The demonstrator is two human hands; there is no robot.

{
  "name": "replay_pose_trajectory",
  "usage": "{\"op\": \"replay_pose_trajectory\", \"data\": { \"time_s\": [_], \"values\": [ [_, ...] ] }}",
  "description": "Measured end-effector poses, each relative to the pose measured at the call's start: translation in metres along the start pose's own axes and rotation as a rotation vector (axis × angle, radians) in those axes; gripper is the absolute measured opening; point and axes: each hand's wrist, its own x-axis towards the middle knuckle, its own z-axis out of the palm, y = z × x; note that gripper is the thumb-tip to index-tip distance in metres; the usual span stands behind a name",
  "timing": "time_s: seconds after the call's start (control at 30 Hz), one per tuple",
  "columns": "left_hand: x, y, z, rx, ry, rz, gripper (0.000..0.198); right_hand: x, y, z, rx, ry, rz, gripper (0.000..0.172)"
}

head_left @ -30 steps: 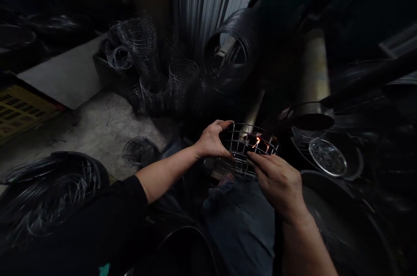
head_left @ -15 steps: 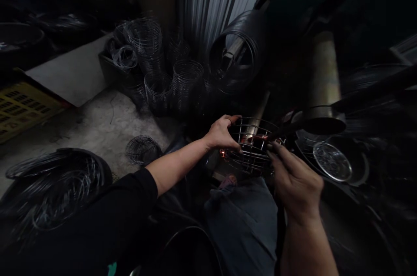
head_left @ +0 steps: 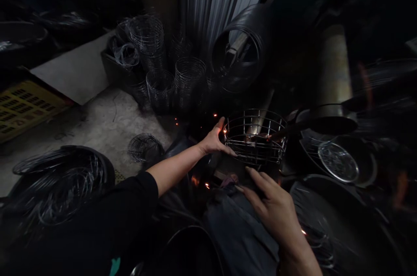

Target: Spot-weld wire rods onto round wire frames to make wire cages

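A round wire basket (head_left: 256, 147) of crossed metal rods sits in front of me, around the end of a pale, angled bar (head_left: 259, 121). My left hand (head_left: 213, 140) grips its left side, thumb along the near edge and fingers at the far side. My right hand (head_left: 273, 197) is off the basket, just below its near right side, with fingers stretched out and apart and nothing in them. A dark rod (head_left: 283, 132) with a reddish tip reaches into the basket from the right. Orange sparks (head_left: 207, 185) glow near my left hand and below the basket.
Stacked wire rings (head_left: 190, 76) and a large wire coil (head_left: 241, 45) stand at the back. A basin of wire pieces (head_left: 65, 184) is at left, beyond it a yellow crate (head_left: 29, 104). To the right are a metal bowl (head_left: 339, 161) and a wide dark basin (head_left: 352, 219). A thick cylinder (head_left: 335, 67) overhangs.
My right hand has let go of the basket and moved down and left, its fingers opening. Sparks have scattered around the basket. My left hand stays at the basket's left side.
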Motion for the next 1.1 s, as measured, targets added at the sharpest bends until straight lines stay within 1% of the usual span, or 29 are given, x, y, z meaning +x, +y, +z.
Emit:
{"op": "replay_pose_trajectory", "data": {
  "time_s": [0.07, 0.1, 0.17, 0.23, 0.33, 0.43, 0.47, 0.53, 0.6, 0.67, 0.73, 0.8, 0.9, 1.0, 1.1],
  "values": [
    [-0.003, -0.01, 0.001, -0.111, -0.004, -0.066, 0.128, 0.001, -0.012, -0.006, -0.087, 0.035, -0.088, 0.036],
    [-0.004, -0.012, 0.0, -0.125, 0.006, -0.075, 0.126, 0.003, -0.019, -0.009, -0.101, 0.053, -0.126, 0.035],
    [-0.009, -0.006, -0.006, -0.061, 0.016, -0.042, 0.126, 0.008, -0.034, -0.018, -0.059, 0.064, -0.178, 0.03],
    [-0.02, 0.009, -0.016, 0.08, -0.019, 0.052, 0.127, 0.013, -0.047, -0.026, 0.057, 0.058, -0.186, 0.023],
    [-0.046, 0.038, -0.029, 0.343, -0.103, 0.192, 0.121, 0.02, -0.056, -0.032, 0.282, 0.009, -0.116, 0.017],
    [-0.069, 0.061, -0.031, 0.607, -0.177, 0.266, 0.117, 0.024, -0.053, -0.029, 0.442, -0.129, 0.04, 0.015],
    [-0.074, 0.065, -0.03, 0.674, -0.195, 0.287, 0.117, 0.025, -0.049, -0.027, 0.451, -0.164, 0.094, 0.015],
    [-0.08, 0.07, -0.026, 0.769, -0.215, 0.321, 0.114, 0.024, -0.04, -0.023, 0.359, -0.166, 0.144, 0.018],
    [-0.081, 0.071, -0.022, 0.82, -0.217, 0.329, 0.112, 0.02, -0.034, -0.019, 0.119, -0.135, 0.094, 0.021],
    [-0.079, 0.069, -0.02, 0.835, -0.212, 0.323, 0.111, 0.015, -0.031, -0.015, -0.157, -0.14, -0.013, 0.025],
    [-0.076, 0.067, -0.018, 0.819, -0.212, 0.321, 0.112, 0.009, -0.03, -0.012, -0.32, -0.138, -0.104, 0.028],
    [-0.073, 0.066, -0.017, 0.785, -0.22, 0.325, 0.111, 0.005, -0.029, -0.009, -0.326, -0.072, -0.146, 0.026],
    [-0.068, 0.066, -0.014, 0.732, -0.234, 0.318, 0.111, 0.002, -0.022, -0.006, -0.204, 0.054, -0.162, 0.024],
    [-0.062, 0.067, -0.011, 0.723, -0.242, 0.282, 0.108, 0.004, -0.013, -0.005, -0.13, 0.11, -0.19, 0.021],
    [-0.054, 0.068, -0.007, 0.717, -0.208, 0.257, 0.105, 0.011, -0.006, -0.005, -0.138, 0.147, -0.193, 0.021]
  ]
}}
